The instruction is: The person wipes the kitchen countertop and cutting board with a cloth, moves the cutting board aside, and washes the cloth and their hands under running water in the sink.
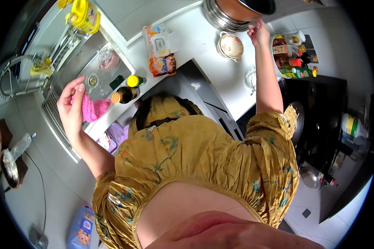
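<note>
A pink knitted dishcloth hangs from my left hand, whose fingers are closed on it beside the sink edge. Close to that cloth are a dark bottle with an orange cap and a yellow-lidded jar. My right hand reaches to the back of the counter, fingers curled at the side of a brown pot with a dark inside; the exact grip is partly hidden. Beneath the pot is stacked steel cookware. A small two-handled cream bowl stands just left of my right forearm.
The steel sink is at left, with a yellow detergent jug behind it. An orange wipes pack lies on the white counter. A clear glass and a rack of sauce bottles flank my right arm. A black stove is at right.
</note>
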Demonstrator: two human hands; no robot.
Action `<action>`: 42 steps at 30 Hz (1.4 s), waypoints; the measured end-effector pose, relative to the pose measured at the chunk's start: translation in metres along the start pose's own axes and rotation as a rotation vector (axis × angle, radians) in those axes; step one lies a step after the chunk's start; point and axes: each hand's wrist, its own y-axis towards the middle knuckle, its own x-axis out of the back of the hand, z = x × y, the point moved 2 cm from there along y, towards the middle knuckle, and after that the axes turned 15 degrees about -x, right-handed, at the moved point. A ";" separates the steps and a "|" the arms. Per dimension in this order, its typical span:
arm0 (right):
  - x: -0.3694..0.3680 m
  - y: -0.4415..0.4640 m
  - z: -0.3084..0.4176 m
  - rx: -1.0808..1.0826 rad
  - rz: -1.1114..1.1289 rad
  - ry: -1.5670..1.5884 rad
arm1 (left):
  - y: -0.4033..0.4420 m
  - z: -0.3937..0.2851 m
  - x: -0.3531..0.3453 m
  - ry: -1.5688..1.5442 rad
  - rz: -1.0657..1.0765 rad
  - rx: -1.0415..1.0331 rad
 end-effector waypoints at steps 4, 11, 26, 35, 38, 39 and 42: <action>-0.017 -0.008 -0.014 -0.022 0.040 0.055 | -0.006 0.002 0.013 0.013 -0.068 0.023; -0.126 -0.103 -0.052 -0.049 0.309 -0.343 | -0.018 0.023 0.050 -0.044 -0.338 0.118; -0.469 -0.257 -0.220 0.108 1.197 -1.323 | 0.028 0.240 0.186 -0.806 -0.650 0.243; -0.671 -0.286 -0.393 0.908 1.269 -1.349 | 0.054 0.295 0.241 -0.715 -0.641 0.382; -0.724 -0.314 -0.440 1.409 1.241 -1.176 | 0.070 0.331 0.255 -0.782 -0.794 0.391; -0.738 -0.319 -0.457 1.536 1.213 -1.147 | 0.072 0.346 0.257 -0.812 -0.844 0.375; -0.762 -0.312 -0.486 1.709 1.143 -1.333 | 0.074 0.355 0.262 -0.719 -0.873 0.426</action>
